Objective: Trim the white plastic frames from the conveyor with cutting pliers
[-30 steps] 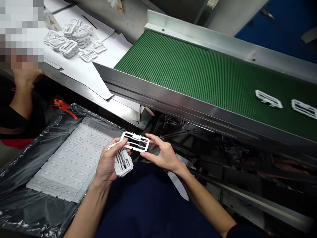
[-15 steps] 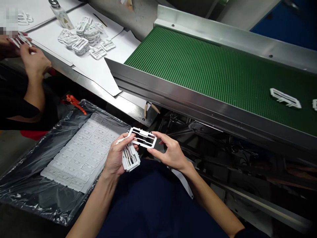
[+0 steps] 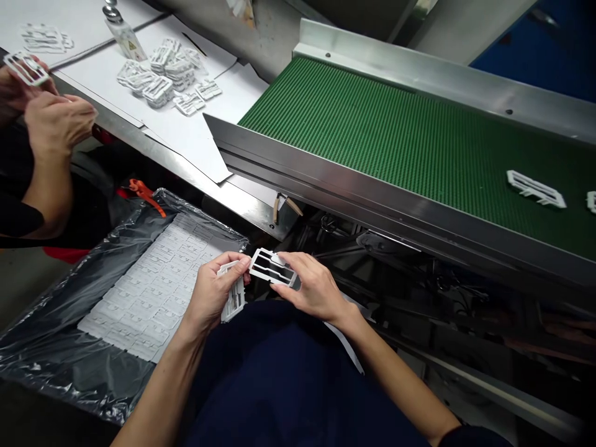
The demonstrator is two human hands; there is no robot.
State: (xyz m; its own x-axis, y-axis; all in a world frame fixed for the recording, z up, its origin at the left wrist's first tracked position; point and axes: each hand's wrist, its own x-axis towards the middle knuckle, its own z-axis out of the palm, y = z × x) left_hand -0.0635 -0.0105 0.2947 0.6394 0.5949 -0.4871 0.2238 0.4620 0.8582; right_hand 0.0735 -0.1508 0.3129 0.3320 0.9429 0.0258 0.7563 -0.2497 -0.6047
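My left hand (image 3: 212,288) is closed around a small stack of white slotted plastic frames (image 3: 234,298), held upright in front of my body. Just to its right, my right hand (image 3: 314,282) grips a single white plastic frame (image 3: 273,268) by its right end, thumb below and fingers above. The left end of that frame is at my left fingertips; whether they touch it I cannot tell. Below and left, flat rows of similar white parts (image 3: 139,292) lie in a box lined with clear plastic (image 3: 51,354).
A green conveyor belt (image 3: 372,130) with a metal side rail carries a white frame (image 3: 535,189). On the paper-covered table are piled frames (image 3: 172,65) and a bottle (image 3: 125,37). Cutters with tan handles (image 3: 277,208) hang at its edge. A co-worker's hands (image 3: 58,121) hold another frame. Orange-handled pliers (image 3: 146,197) rest by the box.
My hands have drawn slightly apart; the left, with the stack, moved left and turned. The single frame now sits farther inside my right hand. The co-worker's hands shifted.
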